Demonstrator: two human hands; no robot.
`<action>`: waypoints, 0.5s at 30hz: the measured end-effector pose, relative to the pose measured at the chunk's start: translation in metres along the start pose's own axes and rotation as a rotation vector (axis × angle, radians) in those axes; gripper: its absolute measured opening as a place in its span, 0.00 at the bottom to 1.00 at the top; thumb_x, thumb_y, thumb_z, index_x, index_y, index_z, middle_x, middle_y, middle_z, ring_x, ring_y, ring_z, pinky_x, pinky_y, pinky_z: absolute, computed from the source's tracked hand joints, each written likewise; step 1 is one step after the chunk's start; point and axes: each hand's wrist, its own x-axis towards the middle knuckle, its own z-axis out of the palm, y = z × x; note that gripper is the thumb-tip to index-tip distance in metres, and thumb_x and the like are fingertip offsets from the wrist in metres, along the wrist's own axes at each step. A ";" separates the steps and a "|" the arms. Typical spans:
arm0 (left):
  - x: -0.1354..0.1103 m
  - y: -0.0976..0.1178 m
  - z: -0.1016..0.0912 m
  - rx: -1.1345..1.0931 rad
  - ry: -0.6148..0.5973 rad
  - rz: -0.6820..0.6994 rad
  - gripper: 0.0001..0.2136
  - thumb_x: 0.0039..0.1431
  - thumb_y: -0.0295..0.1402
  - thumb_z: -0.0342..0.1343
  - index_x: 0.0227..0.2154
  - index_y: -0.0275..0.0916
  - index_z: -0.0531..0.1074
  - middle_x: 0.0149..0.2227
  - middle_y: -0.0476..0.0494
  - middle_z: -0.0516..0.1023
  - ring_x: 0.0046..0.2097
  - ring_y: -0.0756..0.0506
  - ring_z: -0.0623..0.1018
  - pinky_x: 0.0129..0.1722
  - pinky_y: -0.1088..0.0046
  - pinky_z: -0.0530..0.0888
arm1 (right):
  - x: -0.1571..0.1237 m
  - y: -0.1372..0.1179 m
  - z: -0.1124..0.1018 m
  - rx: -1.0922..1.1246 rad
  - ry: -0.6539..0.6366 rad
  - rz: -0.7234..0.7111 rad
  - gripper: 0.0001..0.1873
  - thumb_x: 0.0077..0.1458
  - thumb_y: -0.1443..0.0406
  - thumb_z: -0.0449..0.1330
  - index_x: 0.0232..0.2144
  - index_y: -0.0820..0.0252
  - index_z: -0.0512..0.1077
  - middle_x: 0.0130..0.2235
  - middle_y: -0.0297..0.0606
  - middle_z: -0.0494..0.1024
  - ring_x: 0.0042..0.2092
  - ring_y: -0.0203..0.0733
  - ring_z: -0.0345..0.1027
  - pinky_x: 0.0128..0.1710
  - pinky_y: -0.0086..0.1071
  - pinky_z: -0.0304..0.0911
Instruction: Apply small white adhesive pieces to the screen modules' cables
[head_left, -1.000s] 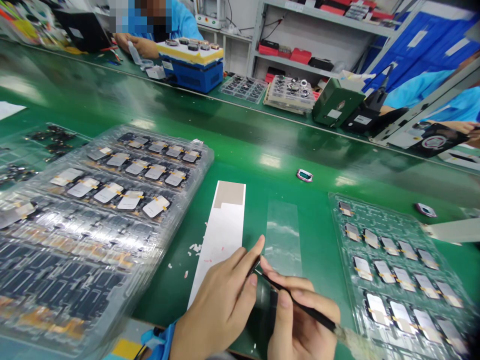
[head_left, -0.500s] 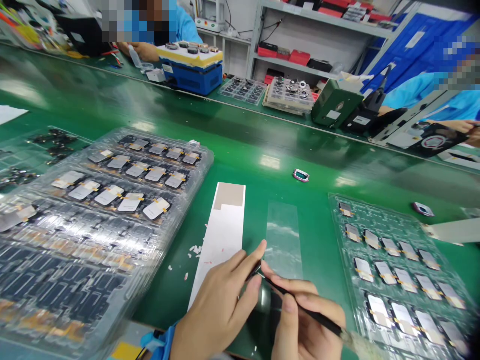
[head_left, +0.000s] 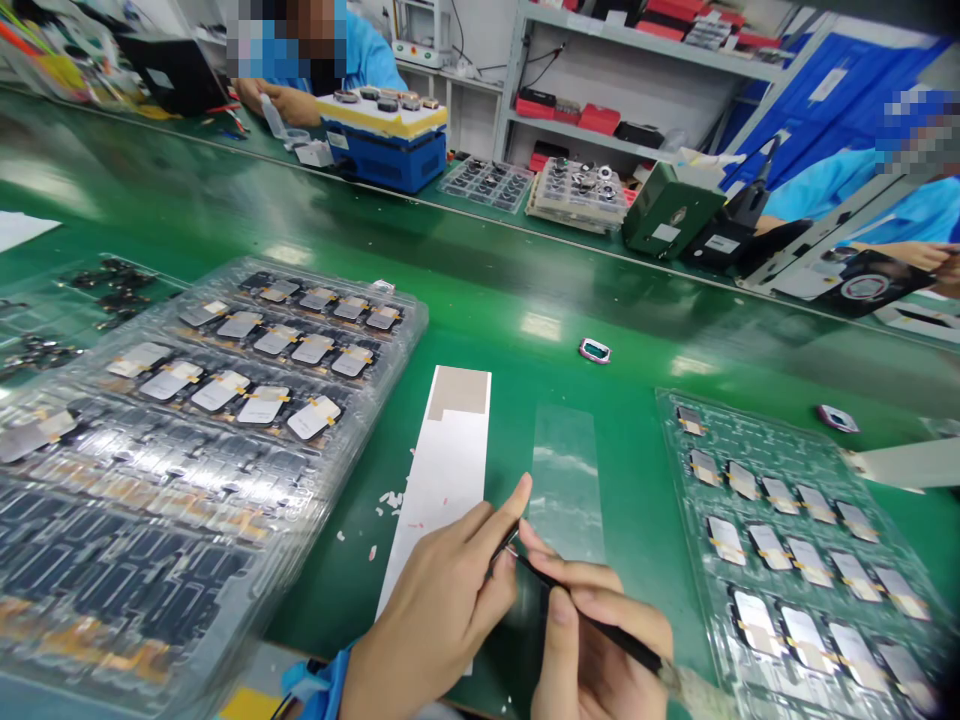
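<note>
My left hand [head_left: 435,600] is closed over the lower end of a white paper strip [head_left: 450,470], gripping a small flat dark piece [head_left: 504,546] between thumb and fingers. Only its edge shows, so its kind is unclear. Black tweezers [head_left: 626,645] lie in my closed right hand [head_left: 637,610], their tip meeting the dark piece beside my left thumb. A beige patch covers the far end of the paper strip. Just beyond my fingertips, a clear film strip [head_left: 566,475] lies flat on the green mat.
At left stands a stack of clear trays [head_left: 352,430] with silver-backed screens [head_left: 313,417]. Another clear tray [head_left: 720,630] with similar parts lies right. Small frames [head_left: 595,350] and white scraps [head_left: 390,500] are on the mat. Two co-workers in blue sit across the bench.
My right hand has shifted slightly left with the tweezers. My left hand stays nearly in place, still gripping the dark piece.
</note>
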 end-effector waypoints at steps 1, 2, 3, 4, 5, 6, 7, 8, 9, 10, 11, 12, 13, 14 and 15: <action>0.000 0.000 0.000 0.003 0.002 0.002 0.26 0.69 0.29 0.39 0.68 0.49 0.48 0.42 0.43 0.75 0.40 0.42 0.77 0.37 0.65 0.74 | 0.000 0.000 0.001 -0.003 0.011 -0.004 0.13 0.61 0.80 0.51 0.42 0.60 0.63 0.41 0.42 0.79 0.47 0.45 0.77 0.45 0.42 0.78; 0.000 0.001 0.000 0.003 0.002 0.005 0.26 0.70 0.30 0.39 0.68 0.50 0.48 0.42 0.43 0.75 0.41 0.42 0.77 0.38 0.64 0.75 | 0.000 -0.001 0.002 -0.003 0.023 -0.006 0.13 0.61 0.80 0.51 0.42 0.60 0.64 0.41 0.41 0.79 0.47 0.45 0.77 0.44 0.41 0.78; 0.000 0.001 0.000 -0.001 0.002 0.010 0.25 0.70 0.30 0.39 0.68 0.50 0.48 0.43 0.43 0.76 0.41 0.42 0.77 0.39 0.64 0.75 | 0.000 -0.001 0.002 0.000 0.036 -0.013 0.13 0.61 0.79 0.51 0.42 0.60 0.64 0.40 0.41 0.79 0.46 0.44 0.77 0.44 0.40 0.78; -0.001 0.001 -0.001 -0.008 0.006 0.015 0.25 0.70 0.30 0.39 0.68 0.50 0.49 0.45 0.42 0.76 0.43 0.42 0.78 0.41 0.64 0.75 | 0.001 -0.002 0.002 0.002 0.048 -0.017 0.13 0.61 0.79 0.52 0.42 0.59 0.64 0.40 0.41 0.79 0.46 0.44 0.77 0.43 0.40 0.78; -0.002 0.001 -0.001 -0.019 0.012 0.018 0.23 0.71 0.31 0.39 0.67 0.49 0.51 0.48 0.42 0.76 0.46 0.42 0.78 0.44 0.63 0.76 | 0.003 -0.002 0.001 0.001 0.055 -0.021 0.12 0.62 0.78 0.52 0.43 0.59 0.65 0.40 0.41 0.78 0.45 0.44 0.77 0.43 0.41 0.78; -0.003 0.001 -0.001 -0.036 0.020 0.014 0.22 0.71 0.32 0.38 0.65 0.48 0.53 0.50 0.41 0.76 0.48 0.42 0.78 0.46 0.63 0.75 | 0.005 -0.004 -0.002 -0.005 0.061 -0.024 0.11 0.63 0.77 0.52 0.43 0.59 0.65 0.40 0.41 0.78 0.46 0.45 0.77 0.43 0.42 0.77; -0.006 0.001 -0.002 -0.056 0.028 -0.001 0.20 0.72 0.33 0.38 0.64 0.48 0.56 0.51 0.41 0.76 0.49 0.42 0.78 0.47 0.64 0.76 | 0.008 -0.005 -0.005 -0.026 0.062 -0.021 0.10 0.64 0.75 0.51 0.42 0.59 0.66 0.40 0.41 0.77 0.46 0.45 0.76 0.44 0.44 0.76; -0.009 0.001 -0.002 -0.079 0.036 -0.023 0.18 0.72 0.34 0.38 0.62 0.47 0.58 0.52 0.40 0.76 0.50 0.42 0.78 0.47 0.64 0.76 | 0.011 -0.008 -0.009 -0.070 0.056 -0.014 0.10 0.64 0.74 0.50 0.41 0.59 0.68 0.39 0.40 0.76 0.45 0.45 0.75 0.45 0.44 0.74; -0.012 0.001 -0.003 -0.104 0.041 -0.048 0.17 0.72 0.35 0.37 0.61 0.47 0.59 0.51 0.40 0.77 0.49 0.42 0.78 0.47 0.65 0.77 | 0.015 -0.011 -0.014 -0.132 0.037 0.006 0.11 0.65 0.74 0.49 0.40 0.59 0.70 0.37 0.39 0.74 0.44 0.43 0.74 0.46 0.43 0.73; -0.014 0.002 -0.004 -0.131 0.040 -0.072 0.17 0.73 0.36 0.37 0.61 0.48 0.59 0.50 0.41 0.77 0.50 0.42 0.79 0.46 0.65 0.77 | 0.017 -0.015 -0.019 -0.202 -0.001 0.039 0.13 0.66 0.73 0.48 0.39 0.59 0.72 0.35 0.37 0.72 0.41 0.41 0.73 0.44 0.39 0.72; -0.016 0.003 -0.005 -0.157 0.033 -0.085 0.17 0.73 0.38 0.38 0.61 0.49 0.58 0.50 0.41 0.78 0.51 0.42 0.78 0.47 0.65 0.78 | 0.019 -0.020 -0.024 -0.265 -0.069 0.077 0.12 0.65 0.72 0.49 0.39 0.59 0.73 0.33 0.36 0.70 0.37 0.38 0.71 0.40 0.34 0.71; -0.018 0.005 -0.006 -0.180 0.018 -0.086 0.18 0.73 0.39 0.38 0.62 0.50 0.58 0.51 0.41 0.77 0.53 0.42 0.77 0.49 0.65 0.77 | 0.021 -0.026 -0.027 -0.317 -0.159 0.118 0.11 0.64 0.71 0.52 0.40 0.58 0.73 0.32 0.35 0.69 0.34 0.37 0.69 0.36 0.30 0.69; -0.018 0.007 -0.006 -0.201 -0.007 -0.077 0.18 0.73 0.40 0.38 0.62 0.52 0.58 0.52 0.42 0.77 0.55 0.41 0.76 0.50 0.64 0.77 | 0.022 -0.032 -0.030 -0.353 -0.260 0.153 0.08 0.62 0.69 0.55 0.40 0.58 0.73 0.31 0.34 0.68 0.31 0.36 0.67 0.31 0.28 0.67; -0.017 0.011 -0.007 -0.220 -0.037 -0.066 0.19 0.73 0.41 0.38 0.62 0.53 0.59 0.53 0.42 0.77 0.56 0.41 0.76 0.51 0.64 0.77 | 0.023 -0.038 -0.033 -0.370 -0.351 0.176 0.06 0.60 0.68 0.57 0.39 0.59 0.73 0.30 0.33 0.67 0.30 0.35 0.66 0.27 0.26 0.64; -0.015 0.014 -0.007 -0.242 -0.068 -0.057 0.19 0.72 0.42 0.38 0.62 0.53 0.59 0.52 0.43 0.77 0.55 0.41 0.76 0.51 0.64 0.77 | 0.025 -0.042 -0.035 -0.377 -0.418 0.188 0.03 0.58 0.68 0.58 0.36 0.59 0.72 0.29 0.32 0.67 0.29 0.35 0.65 0.26 0.25 0.62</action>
